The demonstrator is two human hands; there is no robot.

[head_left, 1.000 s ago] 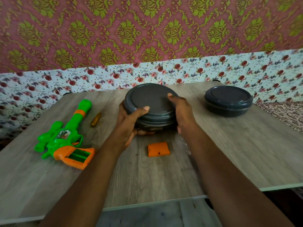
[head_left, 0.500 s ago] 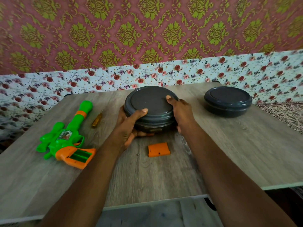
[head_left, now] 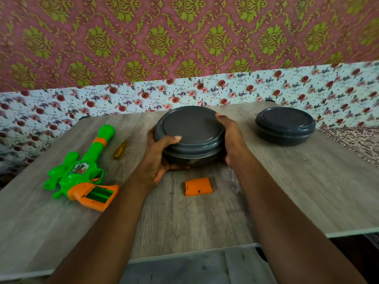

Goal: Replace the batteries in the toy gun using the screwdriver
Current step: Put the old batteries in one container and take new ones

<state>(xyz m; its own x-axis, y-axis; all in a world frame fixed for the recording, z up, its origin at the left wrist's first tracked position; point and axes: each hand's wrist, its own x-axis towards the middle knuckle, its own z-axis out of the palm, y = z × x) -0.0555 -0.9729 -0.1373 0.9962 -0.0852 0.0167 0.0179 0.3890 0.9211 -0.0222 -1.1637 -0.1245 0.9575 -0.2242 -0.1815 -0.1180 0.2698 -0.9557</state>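
Little changed since 0.5 s ago: left hand (head_left: pixel 158 158) and right hand (head_left: pixel 230 140) still clasp the near lidded container (head_left: pixel 189 136) (lid on). Toy gun (head_left: pixel 82 171) lies left, compartment open; screwdriver (head_left: pixel 120 150) beside it; orange cover (head_left: pixel 198 186) on table (head_left: pixel 307 191); 2nd container (head_left: pixel 285 129) far right.

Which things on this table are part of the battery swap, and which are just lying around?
Part of the job:
toy gun, grip compartment open
orange battery cover
tiny screw
screwdriver
lidded grey container, held by left hand and right hand, contents hidden

Lying about:
second grey container, lid on, untouched
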